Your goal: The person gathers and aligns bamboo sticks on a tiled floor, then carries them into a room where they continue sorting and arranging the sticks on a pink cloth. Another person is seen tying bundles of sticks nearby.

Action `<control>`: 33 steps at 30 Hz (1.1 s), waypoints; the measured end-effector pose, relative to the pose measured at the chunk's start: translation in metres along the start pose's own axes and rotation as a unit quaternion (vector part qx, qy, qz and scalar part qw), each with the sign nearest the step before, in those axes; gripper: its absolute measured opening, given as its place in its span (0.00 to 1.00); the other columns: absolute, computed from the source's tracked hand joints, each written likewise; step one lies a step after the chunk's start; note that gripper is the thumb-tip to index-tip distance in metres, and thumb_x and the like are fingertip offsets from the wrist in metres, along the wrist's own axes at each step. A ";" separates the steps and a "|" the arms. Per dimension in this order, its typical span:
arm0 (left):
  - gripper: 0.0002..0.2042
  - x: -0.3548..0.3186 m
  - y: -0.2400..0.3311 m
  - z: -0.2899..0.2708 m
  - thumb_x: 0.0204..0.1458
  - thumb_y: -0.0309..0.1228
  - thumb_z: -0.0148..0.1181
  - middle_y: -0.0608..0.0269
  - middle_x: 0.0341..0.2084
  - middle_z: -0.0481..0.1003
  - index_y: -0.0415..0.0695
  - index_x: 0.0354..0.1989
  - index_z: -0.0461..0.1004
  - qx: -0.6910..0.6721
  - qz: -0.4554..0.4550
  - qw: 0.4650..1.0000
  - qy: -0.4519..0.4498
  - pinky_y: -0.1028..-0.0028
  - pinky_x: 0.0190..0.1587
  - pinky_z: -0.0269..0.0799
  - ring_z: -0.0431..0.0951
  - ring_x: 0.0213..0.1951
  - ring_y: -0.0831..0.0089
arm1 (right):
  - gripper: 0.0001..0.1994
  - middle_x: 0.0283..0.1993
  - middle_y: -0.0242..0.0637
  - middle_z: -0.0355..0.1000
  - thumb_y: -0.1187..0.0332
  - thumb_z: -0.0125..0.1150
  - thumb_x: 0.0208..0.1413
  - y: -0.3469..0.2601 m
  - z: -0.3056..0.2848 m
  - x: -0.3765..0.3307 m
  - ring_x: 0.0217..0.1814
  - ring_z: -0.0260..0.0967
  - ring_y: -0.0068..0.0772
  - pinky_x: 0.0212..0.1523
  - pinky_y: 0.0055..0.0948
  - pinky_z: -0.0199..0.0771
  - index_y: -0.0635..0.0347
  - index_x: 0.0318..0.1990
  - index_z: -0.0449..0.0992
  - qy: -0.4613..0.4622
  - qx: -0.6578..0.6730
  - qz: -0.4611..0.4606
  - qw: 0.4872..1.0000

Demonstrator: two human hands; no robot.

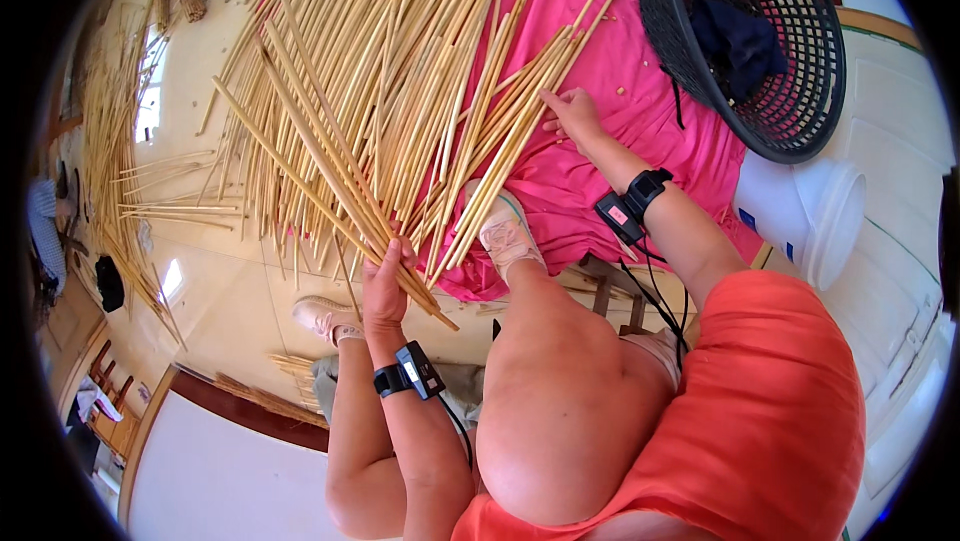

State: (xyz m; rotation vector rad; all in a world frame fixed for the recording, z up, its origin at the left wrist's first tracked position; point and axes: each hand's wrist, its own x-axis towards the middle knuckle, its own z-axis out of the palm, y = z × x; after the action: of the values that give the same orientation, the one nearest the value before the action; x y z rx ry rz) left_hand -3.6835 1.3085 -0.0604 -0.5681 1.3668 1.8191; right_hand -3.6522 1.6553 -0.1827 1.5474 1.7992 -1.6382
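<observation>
My left hand [385, 286] is closed around the lower ends of several long, thin, pale yellow sticks [335, 176], which fan out up and to the left. My right hand [574, 117] has its fingers stretched apart, with the fingertips at the edge of a smaller group of sticks [530, 116]; contact with the outermost stick is hard to make out. Beyond and between the hands, a wide heap of similar sticks [400, 61] lies partly on a bright pink cloth [640, 151] and partly on the tiled floor. Black wristbands with small boxes and cables sit on both wrists.
At the upper right stands a dark plastic basket [690, 71] with dark cloth [740, 46] inside, beside a white bucket [800, 206]. More thin stalks [110, 171] lie along the left. A white panel [230, 471] is at the lower left. My shoes [508, 236] stand by the sticks.
</observation>
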 end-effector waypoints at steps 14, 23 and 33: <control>0.10 -0.003 0.012 0.000 0.58 0.27 0.48 0.67 0.22 0.60 0.40 0.47 0.61 -0.036 0.056 0.995 0.074 0.80 0.28 0.59 0.59 0.24 0.79 | 0.12 0.42 0.46 0.72 0.65 0.49 0.61 -0.013 0.036 -0.039 0.38 0.74 0.32 0.36 0.23 0.77 0.68 0.43 0.70 -0.342 0.127 0.112 0.924; 0.09 -0.001 0.005 0.006 0.59 0.27 0.47 0.68 0.21 0.61 0.39 0.46 0.62 -0.024 0.050 0.995 0.088 0.80 0.28 0.59 0.59 0.23 0.80 | 0.29 0.42 0.58 0.71 0.51 0.56 0.54 -0.004 0.014 -0.045 0.34 0.75 0.40 0.31 0.29 0.79 0.77 0.46 0.68 -0.384 -0.116 0.096 0.911; 0.09 0.004 -0.003 -0.004 0.58 0.29 0.49 0.70 0.20 0.62 0.40 0.44 0.64 0.003 0.036 0.995 0.095 0.80 0.25 0.60 0.61 0.21 0.81 | 0.27 0.38 0.51 0.71 0.51 0.57 0.54 -0.006 0.005 -0.021 0.31 0.75 0.32 0.22 0.18 0.74 0.67 0.50 0.64 -0.255 0.068 0.234 0.936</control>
State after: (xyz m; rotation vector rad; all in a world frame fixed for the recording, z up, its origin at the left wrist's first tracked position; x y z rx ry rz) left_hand -3.6840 1.3064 -0.0670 -0.7125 1.5369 1.8557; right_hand -3.6507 1.6413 -0.1656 1.3014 0.9825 -1.7296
